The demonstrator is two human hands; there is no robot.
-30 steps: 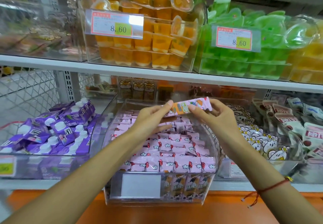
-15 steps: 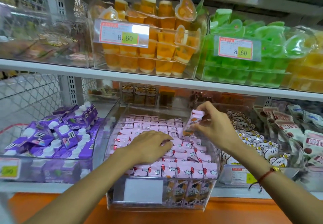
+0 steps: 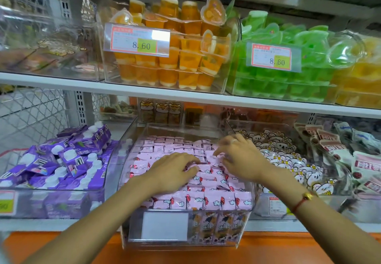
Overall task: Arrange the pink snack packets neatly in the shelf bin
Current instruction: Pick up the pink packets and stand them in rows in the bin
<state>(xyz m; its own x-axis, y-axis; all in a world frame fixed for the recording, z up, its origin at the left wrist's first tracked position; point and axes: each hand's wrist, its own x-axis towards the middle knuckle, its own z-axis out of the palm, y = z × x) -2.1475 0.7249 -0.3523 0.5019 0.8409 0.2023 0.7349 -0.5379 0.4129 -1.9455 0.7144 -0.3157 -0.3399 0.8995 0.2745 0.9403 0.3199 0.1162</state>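
Head view: both hands lie palm down on the pink packets (image 3: 208, 198), which fill a clear bin (image 3: 250, 210) on the lower shelf (image 3: 61, 223). The left hand (image 3: 175, 172) rests on the middle rows, its fingers loosely bent with the tips touching packets. The right hand (image 3: 241, 158) is just beside it, farther back, its fingers spread and bent onto the packets; whether it pinches one I cannot tell, as the fingertips blur into the wrappers. A red cord (image 3: 299, 204) circles the right wrist. The packets lie in overlapping rows from the bin's back to its front wall, where a blank label (image 3: 165, 225) sits. Purple cartons (image 3: 61, 160) fill the bin to the left. Orange cups (image 3: 165, 61) and green cups (image 3: 288, 82) sit on the shelf above.
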